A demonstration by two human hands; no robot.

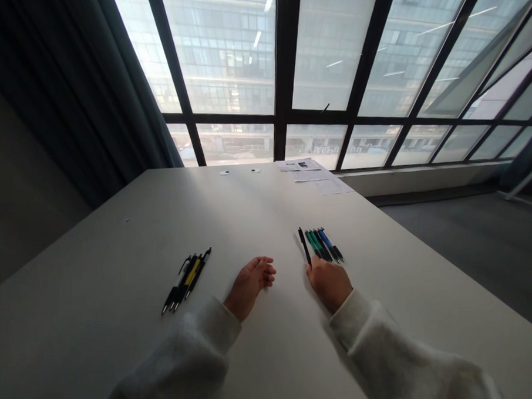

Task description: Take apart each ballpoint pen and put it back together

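My right hand [331, 283] is closed on the lower end of a black pen [304, 244], whose clicker end points away from me. Just right of that pen lies a row of green pens [314, 241] and blue pens [330, 243], partly hidden by my fingers. My left hand [251, 284] hovers over or rests on the table's middle, fingers loosely bent, with nothing visible in it. To its left is a second group: a white-and-black pen [177, 284], a yellow-and-black pen [193, 273] and black pens [200, 271], slanting side by side.
The white table [160, 209] carries printed papers [309, 171] at its far edge. Two cable-hole covers [255, 171] sit near that edge, to the papers' left. Behind stand windows with dark frames [285, 53]; a dark curtain [81, 79] hangs at the left.
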